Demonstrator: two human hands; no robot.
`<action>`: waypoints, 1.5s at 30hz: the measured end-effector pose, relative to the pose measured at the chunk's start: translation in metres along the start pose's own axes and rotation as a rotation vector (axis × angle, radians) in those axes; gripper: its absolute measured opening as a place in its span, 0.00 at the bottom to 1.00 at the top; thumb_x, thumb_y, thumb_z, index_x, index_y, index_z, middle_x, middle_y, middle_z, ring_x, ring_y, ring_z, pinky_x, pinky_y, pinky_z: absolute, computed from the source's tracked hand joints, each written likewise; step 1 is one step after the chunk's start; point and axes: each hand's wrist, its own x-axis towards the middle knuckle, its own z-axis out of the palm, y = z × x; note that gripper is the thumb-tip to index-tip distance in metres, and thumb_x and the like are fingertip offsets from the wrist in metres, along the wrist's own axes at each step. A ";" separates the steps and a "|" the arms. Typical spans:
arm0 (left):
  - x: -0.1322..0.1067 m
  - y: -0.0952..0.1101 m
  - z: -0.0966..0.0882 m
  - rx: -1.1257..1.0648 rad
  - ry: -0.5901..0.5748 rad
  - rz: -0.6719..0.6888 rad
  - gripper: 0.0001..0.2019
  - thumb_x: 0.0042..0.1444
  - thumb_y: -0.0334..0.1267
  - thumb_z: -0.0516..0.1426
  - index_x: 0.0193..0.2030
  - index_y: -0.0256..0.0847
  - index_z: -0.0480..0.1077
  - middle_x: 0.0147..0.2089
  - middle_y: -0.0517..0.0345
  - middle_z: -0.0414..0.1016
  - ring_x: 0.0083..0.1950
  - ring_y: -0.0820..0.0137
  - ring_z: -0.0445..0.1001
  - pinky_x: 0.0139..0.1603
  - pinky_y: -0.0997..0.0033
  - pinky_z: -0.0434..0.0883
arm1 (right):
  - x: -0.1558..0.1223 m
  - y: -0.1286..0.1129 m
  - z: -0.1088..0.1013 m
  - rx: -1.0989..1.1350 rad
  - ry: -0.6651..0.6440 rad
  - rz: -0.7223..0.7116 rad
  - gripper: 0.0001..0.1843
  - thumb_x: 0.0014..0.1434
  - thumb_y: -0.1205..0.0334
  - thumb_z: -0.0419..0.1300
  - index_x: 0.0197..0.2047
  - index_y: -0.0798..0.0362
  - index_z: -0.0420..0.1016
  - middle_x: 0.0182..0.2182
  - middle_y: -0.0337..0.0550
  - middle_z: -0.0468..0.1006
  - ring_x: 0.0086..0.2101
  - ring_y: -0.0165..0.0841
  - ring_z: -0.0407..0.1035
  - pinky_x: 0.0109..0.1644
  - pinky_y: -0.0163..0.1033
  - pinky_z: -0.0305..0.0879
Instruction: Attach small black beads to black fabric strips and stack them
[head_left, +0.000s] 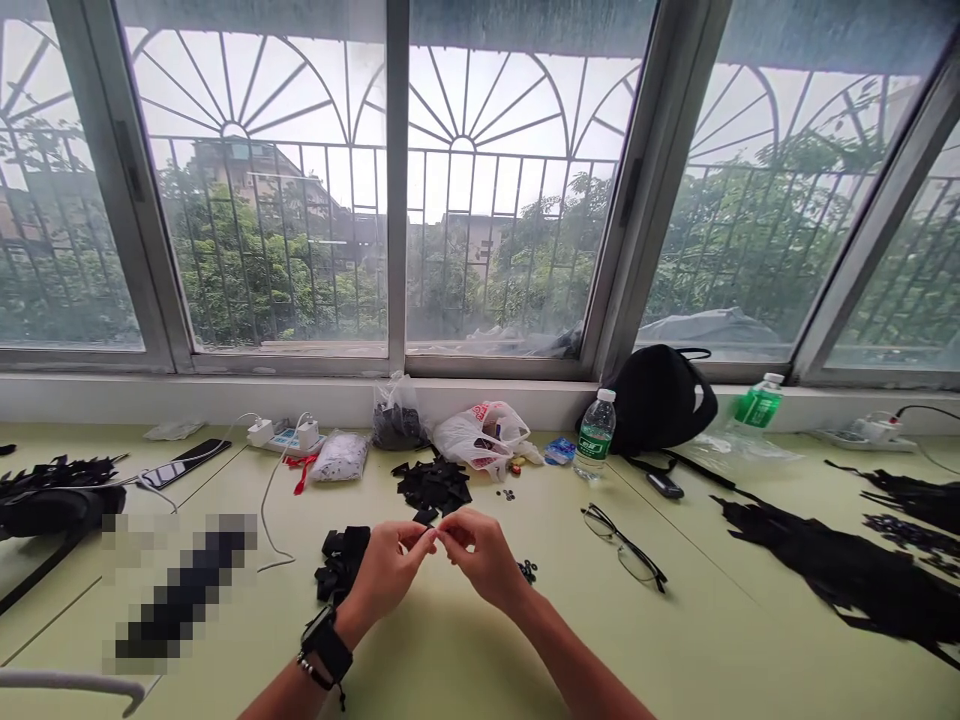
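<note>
My left hand (386, 565) and my right hand (480, 555) meet fingertip to fingertip above the table, both pinched closed. Whatever sits between the fingertips is too small or hidden to make out. Just beyond them lies a heap of black fabric pieces (433, 485). Another pile of black fabric pieces (341, 560) is beside my left hand, partly covered by it. Small black round parts (528, 571) show by my right wrist, and a few more small round parts (506, 494) lie farther back. A black watch (327, 640) is on my left wrist.
Eyeglasses (626, 548) lie to the right, near a water bottle (595, 437) and a black bag (660, 400). Plastic bags (480, 438) line the back. A white cable (270, 520) crosses the left side. Long black strips (840, 560) cover the far right.
</note>
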 end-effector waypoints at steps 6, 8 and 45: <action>0.005 -0.009 0.003 -0.141 -0.054 -0.062 0.22 0.64 0.54 0.56 0.36 0.38 0.83 0.33 0.51 0.84 0.33 0.65 0.76 0.34 0.72 0.67 | -0.002 0.006 0.005 0.050 -0.060 0.042 0.10 0.66 0.57 0.60 0.36 0.52 0.79 0.28 0.40 0.77 0.25 0.30 0.70 0.30 0.34 0.66; 0.004 -0.007 0.004 -0.128 -0.050 -0.051 0.22 0.64 0.54 0.55 0.35 0.38 0.83 0.33 0.51 0.84 0.33 0.65 0.77 0.34 0.72 0.67 | -0.003 0.005 0.006 0.021 -0.043 0.017 0.09 0.65 0.59 0.60 0.35 0.52 0.79 0.29 0.40 0.77 0.27 0.30 0.70 0.32 0.34 0.66; -0.011 -0.026 0.003 0.657 -0.024 0.249 0.09 0.61 0.34 0.58 0.48 0.44 0.73 0.65 0.46 0.70 0.67 0.49 0.64 0.62 0.44 0.68 | 0.003 0.036 -0.084 -0.395 -0.472 0.331 0.05 0.47 0.67 0.58 0.22 0.54 0.68 0.20 0.33 0.69 0.24 0.26 0.60 0.26 0.31 0.49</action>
